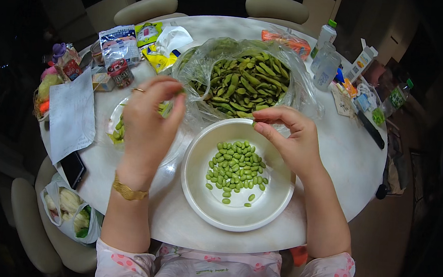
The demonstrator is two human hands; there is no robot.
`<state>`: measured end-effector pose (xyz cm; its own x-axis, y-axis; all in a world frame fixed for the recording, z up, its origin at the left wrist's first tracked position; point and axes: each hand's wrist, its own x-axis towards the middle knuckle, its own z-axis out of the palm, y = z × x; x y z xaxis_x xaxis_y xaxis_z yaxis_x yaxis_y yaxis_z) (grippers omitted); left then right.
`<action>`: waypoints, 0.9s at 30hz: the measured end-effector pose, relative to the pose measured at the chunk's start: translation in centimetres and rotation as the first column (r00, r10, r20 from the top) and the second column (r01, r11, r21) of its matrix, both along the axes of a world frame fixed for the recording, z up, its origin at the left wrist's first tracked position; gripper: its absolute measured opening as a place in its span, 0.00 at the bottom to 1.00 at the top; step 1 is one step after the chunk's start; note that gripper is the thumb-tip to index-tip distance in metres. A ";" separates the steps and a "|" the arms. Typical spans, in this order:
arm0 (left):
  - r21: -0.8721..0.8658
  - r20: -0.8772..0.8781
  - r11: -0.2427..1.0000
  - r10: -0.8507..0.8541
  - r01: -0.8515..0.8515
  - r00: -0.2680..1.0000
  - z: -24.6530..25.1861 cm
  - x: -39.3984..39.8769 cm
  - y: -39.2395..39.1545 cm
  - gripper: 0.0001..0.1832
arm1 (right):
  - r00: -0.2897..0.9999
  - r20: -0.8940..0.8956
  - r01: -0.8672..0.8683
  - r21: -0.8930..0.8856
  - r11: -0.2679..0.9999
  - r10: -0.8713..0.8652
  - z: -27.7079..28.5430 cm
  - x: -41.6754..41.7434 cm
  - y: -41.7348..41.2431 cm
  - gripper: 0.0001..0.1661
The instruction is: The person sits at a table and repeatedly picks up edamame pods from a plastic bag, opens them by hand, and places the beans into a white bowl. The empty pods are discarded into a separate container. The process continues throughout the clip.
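A white bowl (190,208) stands before me, holding many shelled green soybeans (236,167). Behind it an open clear plastic bag (307,86) is full of green edamame pods (245,83). My right hand (288,138) is above the bowl's back right rim, with a small green bean or pod piece pinched between thumb and index finger. To the left, my left hand (150,121) is raised over a plate (114,114) with green pods or shells (118,132); something small and green shows between its fingertips. The left hand partly hides the plate.
On the left lie a paper sheet (71,115), a phone (72,169), snack packets (119,44) and a tin (120,72). Bottles (327,37), a carton (362,63) and a black-handled knife (370,130) are on the right. A bag of vegetables (69,212) rests on a chair.
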<state>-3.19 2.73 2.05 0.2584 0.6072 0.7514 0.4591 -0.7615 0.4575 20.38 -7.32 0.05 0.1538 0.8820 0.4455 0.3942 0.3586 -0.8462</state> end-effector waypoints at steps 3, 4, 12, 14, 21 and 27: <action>0.027 -0.065 0.983 0.183 -0.182 0.981 0.8 -2.1 1.2 0.08 | 0.996 0.085 0.002 -0.018 1.000 0.000 0.2 0.9 0.3 0.08; 0.031 -0.093 0.973 0.231 -0.229 0.968 0.9 -2.7 1.5 0.09 | 0.999 0.044 0.011 -0.079 0.997 -0.008 0.1 1.1 0.4 0.08; -0.033 -0.330 0.921 0.357 -0.388 0.874 0.3 -4.2 2.3 0.08 | 0.977 0.204 0.062 0.024 0.998 -0.066 -1.1 2.9 1.7 0.26; 0.004 -0.275 0.953 0.294 -0.304 0.915 0.0 -3.4 2.2 0.08 | 0.982 0.189 0.023 0.019 1.000 -0.026 -1.4 3.1 2.3 0.34; 0.051 -0.272 0.998 0.055 -0.043 0.961 -1.0 0.3 -0.3 0.09 | 0.867 0.494 -0.064 -0.023 0.998 0.066 -2.0 2.1 4.2 0.39; 0.027 -0.275 0.998 -0.048 0.057 0.960 -1.3 1.7 -1.6 0.08 | 0.803 0.595 -0.005 -0.046 0.999 0.031 -2.6 1.8 4.9 0.34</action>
<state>-1.53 1.15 0.73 0.4878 0.5626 0.6674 0.5224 -0.8007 0.2932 22.21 -2.44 -2.59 -0.1463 0.9009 0.4086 0.8188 0.3420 -0.4611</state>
